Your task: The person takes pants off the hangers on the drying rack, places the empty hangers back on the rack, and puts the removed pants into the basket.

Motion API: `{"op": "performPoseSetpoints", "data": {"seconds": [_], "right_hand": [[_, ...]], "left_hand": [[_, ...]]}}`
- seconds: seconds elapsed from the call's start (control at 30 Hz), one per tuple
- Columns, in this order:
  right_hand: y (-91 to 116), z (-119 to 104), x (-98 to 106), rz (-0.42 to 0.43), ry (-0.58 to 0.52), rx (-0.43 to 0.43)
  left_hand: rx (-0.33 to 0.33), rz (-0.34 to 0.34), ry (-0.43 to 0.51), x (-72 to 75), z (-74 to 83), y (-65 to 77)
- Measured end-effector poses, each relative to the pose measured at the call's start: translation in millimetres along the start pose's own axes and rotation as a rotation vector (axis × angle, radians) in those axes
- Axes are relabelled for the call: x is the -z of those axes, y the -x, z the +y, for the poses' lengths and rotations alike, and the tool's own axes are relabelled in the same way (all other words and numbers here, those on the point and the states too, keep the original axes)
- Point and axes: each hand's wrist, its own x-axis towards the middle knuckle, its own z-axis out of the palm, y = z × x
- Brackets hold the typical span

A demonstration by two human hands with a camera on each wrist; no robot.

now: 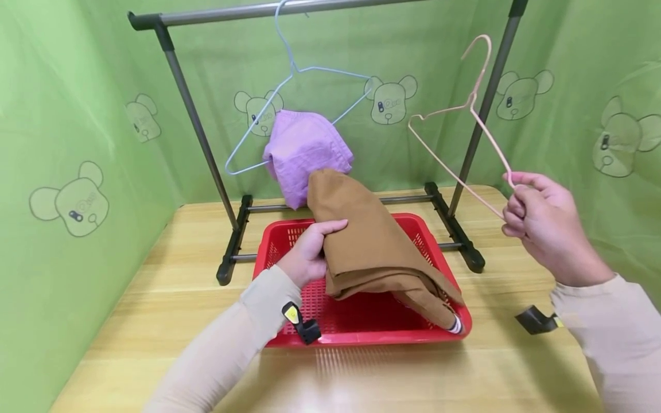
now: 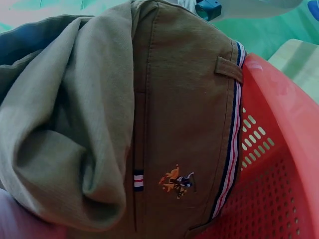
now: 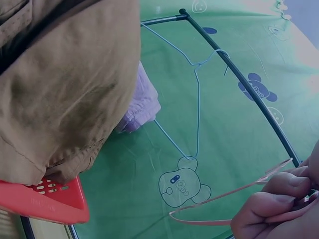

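Observation:
My left hand (image 1: 308, 252) grips a folded pair of brown trousers (image 1: 366, 229) by the left side, thumb lying on top, above the red basket (image 1: 356, 338). The lower end of the trousers drapes over the basket's right front corner. A striped waistband edge, a belt loop and a small embroidered emblem (image 2: 178, 182) show in the left wrist view. At the right, my right hand (image 1: 547, 223) pinches a pink wire hanger (image 1: 472, 100) at one shoulder end, its hook pointing up. The hanger carries nothing.
A dark metal rack (image 1: 222, 14) stands on the wooden table (image 1: 186, 298) behind the basket. From its bar hangs a blue hanger (image 1: 294, 67) with a purple cloth (image 1: 307, 143) folded over its lower wire. Green curtains (image 1: 62, 143) with bear prints enclose the table.

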Motion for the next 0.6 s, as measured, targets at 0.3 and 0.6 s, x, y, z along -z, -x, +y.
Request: {"op": "performPoseSetpoints", "data": {"seconds": [0.3,0.6], "right_hand": [[-1.1,-2.1,-1.0,-0.008,0.007,0.011],[-2.6,-1.1,-2.4,-0.019,-0.014,0.002]], "left_hand": [[-0.01,0.027,-0.072,7.1,1.6,5.3],[-0.09,0.076,-0.205,17.0,4.0,12.6]]}}
